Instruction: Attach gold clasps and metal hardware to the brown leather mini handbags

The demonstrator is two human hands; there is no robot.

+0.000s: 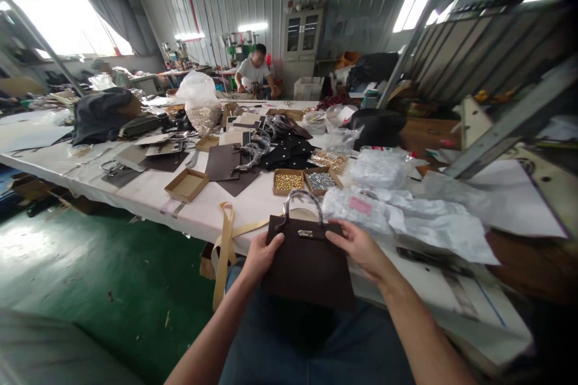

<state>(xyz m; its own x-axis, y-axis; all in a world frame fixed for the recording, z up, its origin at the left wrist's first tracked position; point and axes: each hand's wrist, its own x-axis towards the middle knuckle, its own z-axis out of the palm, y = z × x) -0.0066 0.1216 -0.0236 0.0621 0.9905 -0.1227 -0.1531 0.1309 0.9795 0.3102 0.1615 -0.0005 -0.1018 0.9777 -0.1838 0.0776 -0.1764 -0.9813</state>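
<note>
A dark brown handbag panel (307, 267) hangs over my lap at the table's front edge. It has a plastic-wrapped handle (303, 192) along its top and a small silver metal clasp (305, 233) below that. My left hand (262, 255) grips its left edge, thumb on the front face. On the opposite edge my right hand (354, 246) pinches it near the upper corner, fingers behind. Just beyond the panel stand a cardboard box of gold-coloured small parts (288, 181) and a box of silver-coloured small parts (320, 180).
An open cardboard tray (186, 185) lies left of the boxes, near brown panels (222, 162) and black pieces (289, 150). Tan strap (224, 246) drapes over the table edge. Clear plastic bags (379, 167) lie to the right. A person (255, 72) sits across the table.
</note>
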